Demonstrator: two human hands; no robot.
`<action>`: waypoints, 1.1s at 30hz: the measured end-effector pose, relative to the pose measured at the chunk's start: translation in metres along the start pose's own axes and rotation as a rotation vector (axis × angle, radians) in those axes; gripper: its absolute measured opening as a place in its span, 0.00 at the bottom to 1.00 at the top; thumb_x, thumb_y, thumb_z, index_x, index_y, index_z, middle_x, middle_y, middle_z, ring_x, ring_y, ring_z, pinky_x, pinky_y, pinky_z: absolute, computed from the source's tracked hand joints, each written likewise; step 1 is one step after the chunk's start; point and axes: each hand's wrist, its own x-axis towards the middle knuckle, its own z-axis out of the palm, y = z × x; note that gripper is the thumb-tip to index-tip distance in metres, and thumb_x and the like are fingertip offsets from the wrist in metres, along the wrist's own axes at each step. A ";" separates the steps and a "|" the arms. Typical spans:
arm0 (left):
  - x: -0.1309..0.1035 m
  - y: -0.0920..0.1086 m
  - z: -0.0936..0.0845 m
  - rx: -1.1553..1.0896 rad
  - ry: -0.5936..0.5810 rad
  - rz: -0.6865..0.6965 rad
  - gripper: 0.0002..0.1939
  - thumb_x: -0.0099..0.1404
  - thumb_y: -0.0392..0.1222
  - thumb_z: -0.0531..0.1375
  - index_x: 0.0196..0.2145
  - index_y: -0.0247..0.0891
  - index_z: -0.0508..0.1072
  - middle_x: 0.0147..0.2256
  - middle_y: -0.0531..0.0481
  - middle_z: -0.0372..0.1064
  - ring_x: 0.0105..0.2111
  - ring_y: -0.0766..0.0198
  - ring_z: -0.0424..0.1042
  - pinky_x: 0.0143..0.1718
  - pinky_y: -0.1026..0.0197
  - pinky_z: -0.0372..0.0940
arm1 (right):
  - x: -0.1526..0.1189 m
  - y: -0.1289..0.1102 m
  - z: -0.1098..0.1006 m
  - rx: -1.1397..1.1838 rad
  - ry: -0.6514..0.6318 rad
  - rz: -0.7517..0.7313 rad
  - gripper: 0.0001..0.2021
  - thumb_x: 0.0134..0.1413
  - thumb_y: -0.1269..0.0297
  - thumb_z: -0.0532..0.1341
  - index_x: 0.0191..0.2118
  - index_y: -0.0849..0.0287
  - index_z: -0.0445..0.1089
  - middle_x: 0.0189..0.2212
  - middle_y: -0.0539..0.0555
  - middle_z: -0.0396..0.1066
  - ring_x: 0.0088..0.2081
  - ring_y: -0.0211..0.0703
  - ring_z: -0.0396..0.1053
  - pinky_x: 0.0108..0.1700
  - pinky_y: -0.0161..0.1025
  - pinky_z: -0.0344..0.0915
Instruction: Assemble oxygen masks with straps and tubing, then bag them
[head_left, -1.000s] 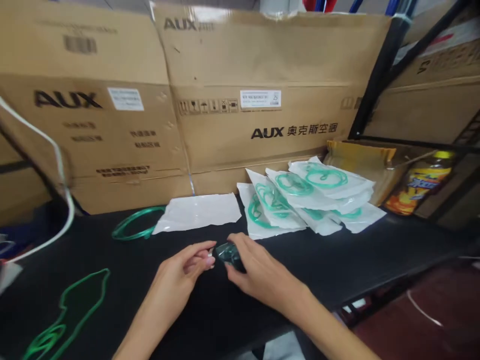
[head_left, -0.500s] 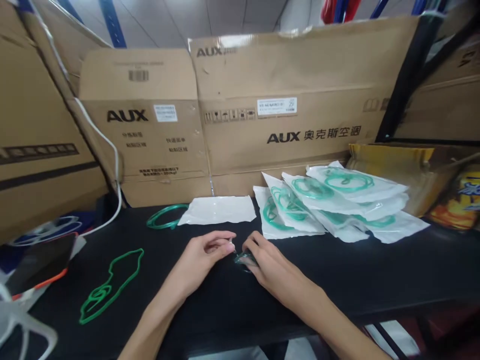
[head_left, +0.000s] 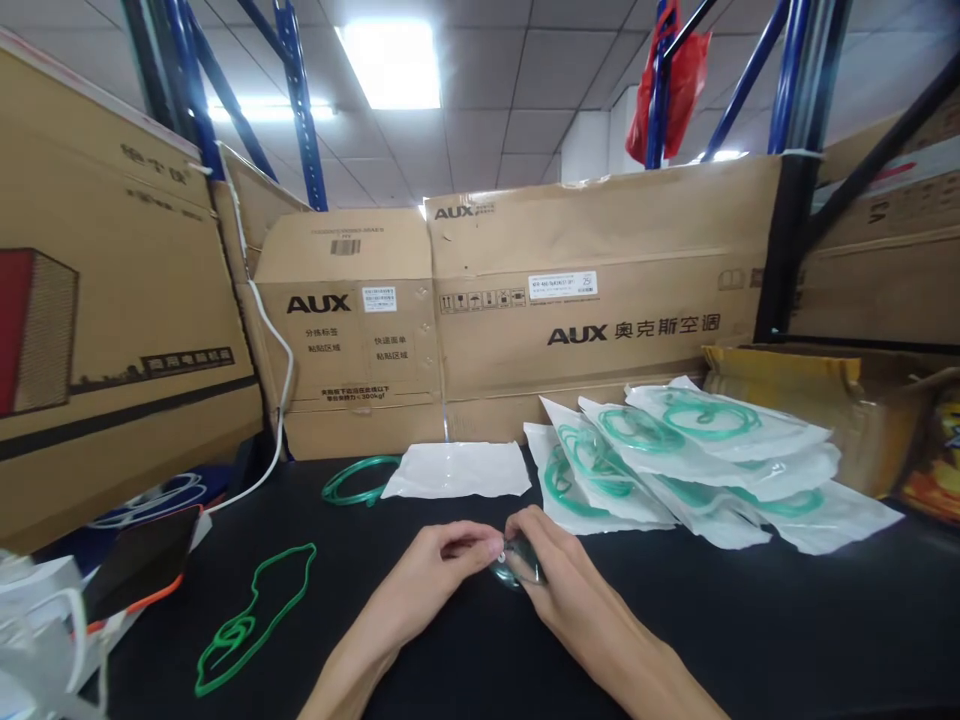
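My left hand (head_left: pixel 450 568) has thumb and forefinger pinched on a small whitish tip, too small to make out fully. Close beside it, my right hand (head_left: pixel 561 575) is closed around a clear, green-tinted plastic thing (head_left: pixel 507 574), partly hidden by the fingers; whether it is a coil or a bag I cannot tell. Both hands meet just above the black table top. Beyond them lie a white pouch (head_left: pixel 459 470) and a loose coil of green tubing (head_left: pixel 351 482) whose right side touches the pouch.
White-backed pouches with green tubing coils (head_left: pixel 712 440) overlap at the right. A tangled green cord (head_left: pixel 253 622) lies at the left, near a phone with an orange edge (head_left: pixel 142 560) and white cables (head_left: pixel 283 400). Cardboard boxes (head_left: pixel 615 240) wall the back; a yellowish box (head_left: pixel 787 385) stands back right.
The camera view has tilted up, so the ceiling shows more and the table things sit lower. My hands keep their hold, with the left fingertips now closer to the right hand.
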 end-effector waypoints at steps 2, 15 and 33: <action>0.000 0.001 0.001 0.009 -0.002 -0.006 0.21 0.66 0.56 0.64 0.46 0.39 0.83 0.42 0.47 0.80 0.46 0.52 0.73 0.49 0.58 0.63 | 0.000 0.001 0.002 0.004 0.019 -0.015 0.09 0.65 0.75 0.53 0.43 0.51 0.61 0.39 0.50 0.66 0.38 0.43 0.71 0.42 0.41 0.68; 0.006 -0.004 -0.002 0.013 0.015 -0.006 0.28 0.62 0.64 0.64 0.40 0.34 0.83 0.33 0.48 0.74 0.36 0.59 0.66 0.40 0.60 0.61 | 0.002 0.011 0.009 -0.021 0.058 -0.142 0.16 0.60 0.81 0.52 0.46 0.53 0.64 0.43 0.55 0.67 0.44 0.46 0.72 0.47 0.41 0.71; 0.003 0.015 0.009 -0.121 -0.024 -0.161 0.40 0.56 0.78 0.58 0.18 0.32 0.74 0.20 0.45 0.69 0.20 0.66 0.63 0.25 0.64 0.52 | 0.000 0.017 -0.001 -0.422 0.318 -0.541 0.25 0.58 0.86 0.51 0.59 0.62 0.63 0.51 0.65 0.70 0.62 0.59 0.68 0.62 0.46 0.69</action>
